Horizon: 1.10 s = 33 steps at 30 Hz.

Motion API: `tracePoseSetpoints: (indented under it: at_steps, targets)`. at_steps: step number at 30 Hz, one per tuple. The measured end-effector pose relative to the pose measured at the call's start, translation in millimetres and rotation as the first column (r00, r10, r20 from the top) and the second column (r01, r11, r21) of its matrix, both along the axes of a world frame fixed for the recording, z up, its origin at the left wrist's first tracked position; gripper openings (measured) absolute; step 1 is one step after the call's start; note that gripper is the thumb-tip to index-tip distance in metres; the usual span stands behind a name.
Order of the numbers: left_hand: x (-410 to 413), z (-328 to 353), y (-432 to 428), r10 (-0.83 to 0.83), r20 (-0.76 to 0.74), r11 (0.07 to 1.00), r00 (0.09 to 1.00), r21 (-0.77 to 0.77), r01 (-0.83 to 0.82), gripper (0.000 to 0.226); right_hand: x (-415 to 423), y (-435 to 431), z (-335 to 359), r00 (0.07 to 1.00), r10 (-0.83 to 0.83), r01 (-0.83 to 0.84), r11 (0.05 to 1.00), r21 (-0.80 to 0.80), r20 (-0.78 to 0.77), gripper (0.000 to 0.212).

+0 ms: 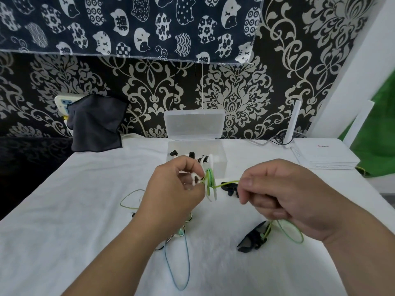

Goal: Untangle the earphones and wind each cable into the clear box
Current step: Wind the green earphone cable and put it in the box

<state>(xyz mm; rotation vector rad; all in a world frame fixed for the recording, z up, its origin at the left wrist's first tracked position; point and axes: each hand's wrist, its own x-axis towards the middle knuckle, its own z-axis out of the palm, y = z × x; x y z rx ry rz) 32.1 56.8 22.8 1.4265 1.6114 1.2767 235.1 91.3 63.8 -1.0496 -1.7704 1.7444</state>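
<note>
1. Two hands work above the white-covered table (85,210), just in front of the box (221,167).
2. Left hand (177,193): fingers are curled and pinch a white winder (210,194), which is held off the table.
3. Green cable (226,183) is wrapped several turns round the winder's middle; a short taut stretch runs from it to the right hand (282,197).
4. Right hand: thumb and forefinger pinch that cable, and the other fingers are curled under.
5. More green cable hangs in a loop below the right hand, and another loop lies on the table left of the left hand.
6. The box stands open at the far edge, its lid (194,123) upright against the wall; black and white earphone parts sit inside.
7. Blue cable (189,263) lies in a long loop on the table under the left wrist.
8. One black winder (251,240) lies below the right hand; another black piece (229,188) lies between the hands.
9. Router (327,154) sits far right, and a dark cloth (96,124) hangs far left.
</note>
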Motion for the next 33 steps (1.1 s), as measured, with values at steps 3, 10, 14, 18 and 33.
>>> tracePoseSetpoints:
  at_steps: [3,10,14,18,33]
  targets:
    - [4.3,-3.0,-1.8,-0.07,-0.159,0.997,0.985,-0.025,0.067,0.025,-7.2,-3.7,-0.6,0.995,0.091,-0.09,0.996,0.022,-0.05,0.023]
    - [7.1,0.4,-8.3,-0.235,-0.174,0.97,0.956,-0.11,0.219,0.025,-11.3,1.6,-2.9,0.949,-0.272,0.175,0.874,0.453,0.158,0.026]
    - [5.0,3.2,-8.2,-0.328,-0.016,0.935,0.944,-0.15,0.322,0.027,-15.1,4.5,-7.7,0.919,-0.376,0.276,0.826,0.491,0.117,0.02]
    - [5.8,3.2,-8.2,-0.355,0.124,0.922,0.927,-0.117,0.368,0.014,-15.3,9.0,-15.5,0.895,-0.43,0.329,0.817,0.474,0.119,0.023]
    - [-10.0,-0.9,8.7,0.014,0.633,0.999,0.774,0.022,-0.036,0.025,-22.7,0.3,-31.1,0.956,0.057,-0.104,0.983,0.153,0.286,0.022]
